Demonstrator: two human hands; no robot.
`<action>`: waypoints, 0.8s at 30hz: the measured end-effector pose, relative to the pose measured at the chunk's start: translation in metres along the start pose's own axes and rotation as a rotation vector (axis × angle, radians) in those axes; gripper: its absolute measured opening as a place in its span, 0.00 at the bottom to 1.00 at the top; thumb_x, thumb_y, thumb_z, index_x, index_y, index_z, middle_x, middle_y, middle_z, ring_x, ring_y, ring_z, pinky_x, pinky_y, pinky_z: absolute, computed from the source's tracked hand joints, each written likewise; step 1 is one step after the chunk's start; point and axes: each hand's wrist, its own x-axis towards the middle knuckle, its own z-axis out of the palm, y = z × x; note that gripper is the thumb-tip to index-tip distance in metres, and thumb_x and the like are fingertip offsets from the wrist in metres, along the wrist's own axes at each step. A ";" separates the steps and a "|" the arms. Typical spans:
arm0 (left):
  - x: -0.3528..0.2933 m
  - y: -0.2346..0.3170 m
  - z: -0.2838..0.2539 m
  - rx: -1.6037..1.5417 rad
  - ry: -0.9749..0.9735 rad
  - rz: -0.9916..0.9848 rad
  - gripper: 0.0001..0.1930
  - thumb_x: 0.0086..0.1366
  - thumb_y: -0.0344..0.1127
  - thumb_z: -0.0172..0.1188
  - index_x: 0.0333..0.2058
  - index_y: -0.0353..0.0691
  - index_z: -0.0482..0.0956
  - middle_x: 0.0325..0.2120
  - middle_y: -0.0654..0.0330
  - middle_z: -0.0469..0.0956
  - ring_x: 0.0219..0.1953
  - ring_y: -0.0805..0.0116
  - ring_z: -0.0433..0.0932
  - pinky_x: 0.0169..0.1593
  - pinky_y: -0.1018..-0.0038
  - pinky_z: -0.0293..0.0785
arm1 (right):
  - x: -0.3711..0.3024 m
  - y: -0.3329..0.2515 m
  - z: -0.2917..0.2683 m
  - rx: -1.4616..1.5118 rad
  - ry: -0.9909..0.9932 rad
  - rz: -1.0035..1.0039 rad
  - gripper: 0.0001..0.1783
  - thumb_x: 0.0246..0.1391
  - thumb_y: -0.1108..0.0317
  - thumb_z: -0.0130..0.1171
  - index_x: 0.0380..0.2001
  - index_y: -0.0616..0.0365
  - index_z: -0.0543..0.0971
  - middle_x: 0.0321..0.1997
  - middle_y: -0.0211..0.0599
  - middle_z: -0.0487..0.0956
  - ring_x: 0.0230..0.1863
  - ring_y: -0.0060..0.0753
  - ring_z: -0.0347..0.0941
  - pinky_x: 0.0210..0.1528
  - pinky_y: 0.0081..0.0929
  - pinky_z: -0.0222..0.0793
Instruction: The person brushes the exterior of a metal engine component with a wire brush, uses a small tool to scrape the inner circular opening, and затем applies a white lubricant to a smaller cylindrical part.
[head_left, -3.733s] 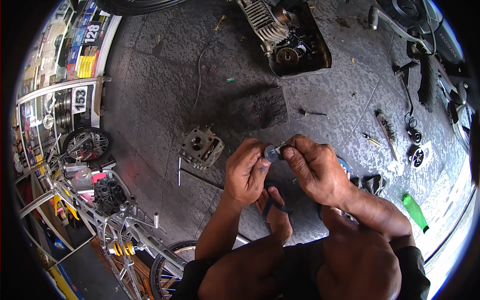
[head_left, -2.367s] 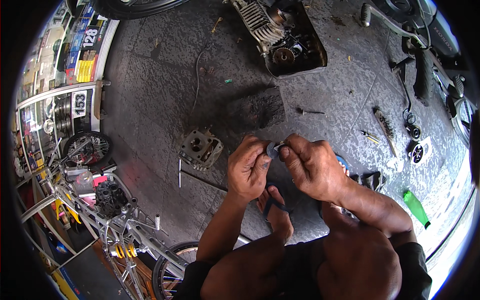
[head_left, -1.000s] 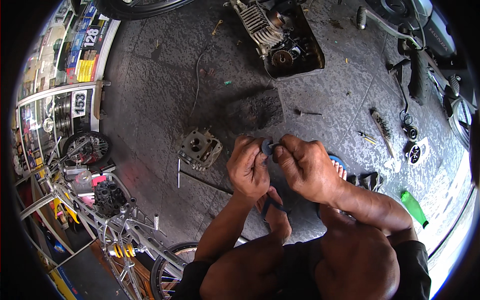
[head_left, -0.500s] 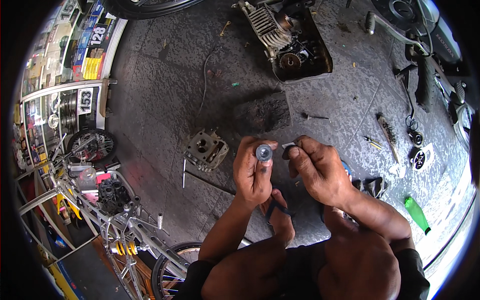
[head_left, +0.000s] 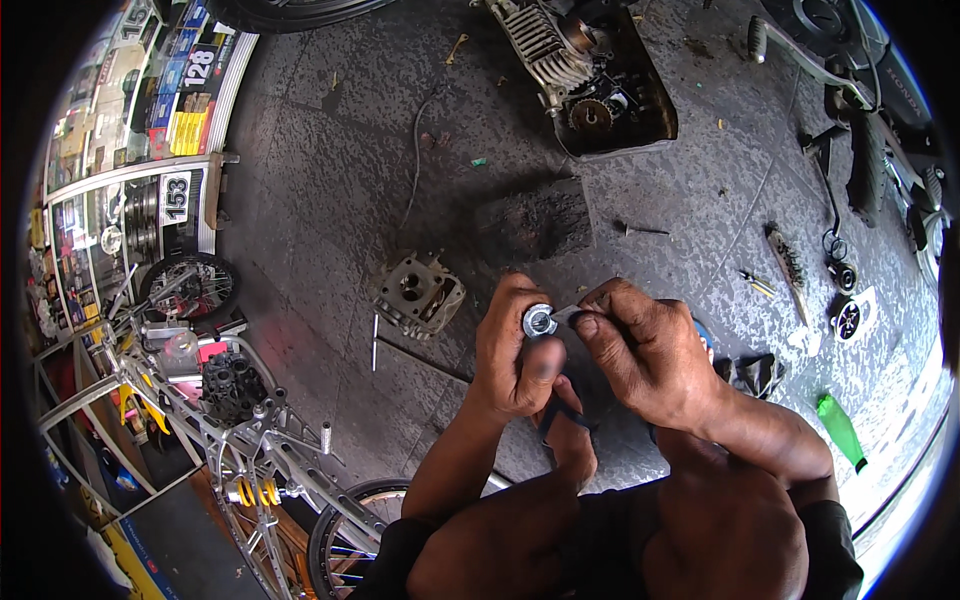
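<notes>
My left hand (head_left: pixel 511 350) is closed round a short, round metal part (head_left: pixel 540 320), with its ring-shaped, hollow-looking end facing up. The left thumb lies just below that end. Close on the right, the fingers of my right hand (head_left: pixel 645 345) are pinched on a small, thin, flat piece (head_left: pixel 568 313), whose edge reaches toward the metal part. Most of this piece is hidden by the fingers, and I cannot tell whether the two touch. To the left of my hands, a cylinder head (head_left: pixel 420 292) lies on the floor. Beyond them sits a dark, grimy block (head_left: pixel 540 222).
An engine (head_left: pixel 545 50) rests in a black tray (head_left: pixel 668 138) at the top. An engine valve (head_left: pixel 642 231) and a brush (head_left: pixel 788 262) lie to the right, near a green bag (head_left: pixel 842 430). A silver bike frame (head_left: pixel 290 450) stands left, before glass shelves (head_left: pixel 120 170).
The metal part in my left hand has tilted and shows a brighter rim. My left thumb has shifted lower. The right fingers have drawn nearer to it, and the whole view has moved slightly.
</notes>
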 end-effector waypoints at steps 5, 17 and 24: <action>0.001 0.001 -0.001 0.047 -0.059 0.006 0.19 0.66 0.46 0.56 0.38 0.32 0.71 0.31 0.52 0.67 0.33 0.60 0.68 0.36 0.64 0.67 | 0.000 0.007 0.004 -0.023 0.046 -0.102 0.05 0.64 0.71 0.57 0.39 0.62 0.74 0.21 0.46 0.79 0.23 0.46 0.82 0.23 0.37 0.75; 0.007 0.007 -0.005 0.083 -0.118 0.015 0.19 0.68 0.45 0.52 0.40 0.31 0.71 0.32 0.49 0.68 0.34 0.56 0.70 0.37 0.61 0.68 | 0.000 0.003 0.004 -0.013 0.042 -0.055 0.06 0.63 0.72 0.56 0.41 0.64 0.74 0.22 0.49 0.78 0.23 0.50 0.81 0.24 0.38 0.75; 0.004 0.013 -0.005 0.106 -0.194 -0.050 0.18 0.72 0.41 0.48 0.45 0.28 0.72 0.36 0.46 0.70 0.36 0.52 0.71 0.40 0.59 0.69 | 0.002 0.010 0.001 -0.054 0.024 -0.014 0.06 0.62 0.73 0.57 0.40 0.63 0.75 0.21 0.50 0.78 0.23 0.53 0.80 0.23 0.42 0.74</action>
